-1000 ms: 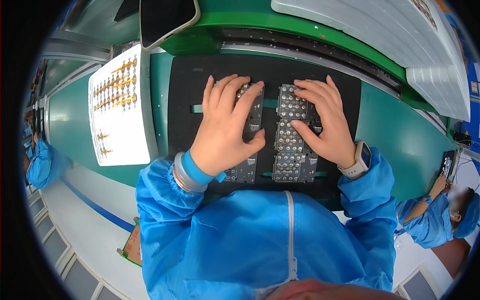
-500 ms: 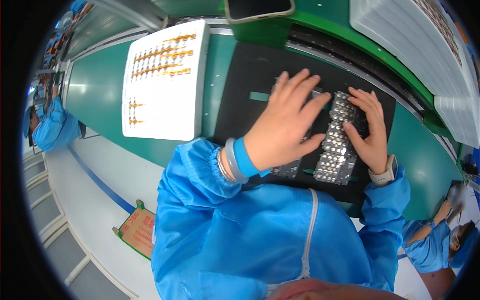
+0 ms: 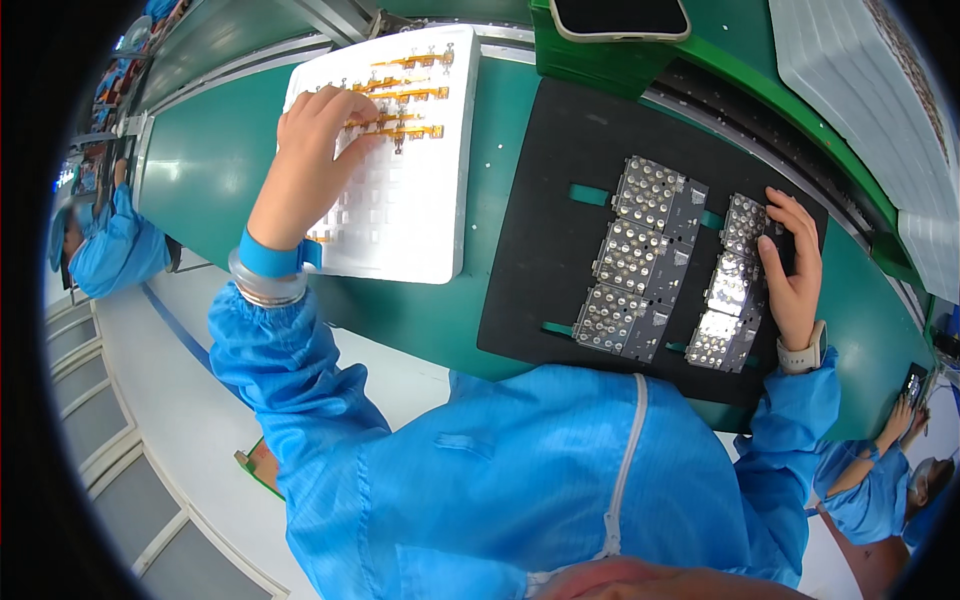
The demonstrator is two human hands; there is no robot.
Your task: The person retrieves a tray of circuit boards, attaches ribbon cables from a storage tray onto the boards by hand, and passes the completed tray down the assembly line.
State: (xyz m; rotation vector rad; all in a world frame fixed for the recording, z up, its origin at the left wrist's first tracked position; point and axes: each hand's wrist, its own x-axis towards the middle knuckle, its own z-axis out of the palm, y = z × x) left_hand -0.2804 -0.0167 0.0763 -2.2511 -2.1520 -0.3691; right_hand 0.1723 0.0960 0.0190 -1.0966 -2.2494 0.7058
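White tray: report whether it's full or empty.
Partly filled: the white tray holds orange strips near its far end, while several pockets nearer the person look empty.

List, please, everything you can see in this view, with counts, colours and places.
circuit boards: six, dark with silvery round parts, two columns on the mat
orange parts: several, some hidden, on the white tray
white tray: one, left of the mat
mat: one, black, on the workbench
workbench: one, green, across the view
phone: one, dark screen, pale edge, top
green block: one, below the phone
stacked trays: count unclear, whitish, upper right
co-workers: two, blue clothing, far left and lower right
wristband: one, blue, left wrist
watch: one, pale strap, right wrist
coat: one, blue, bottom
left hand: one, bare, at the orange parts
right hand: one, bare, at the right column
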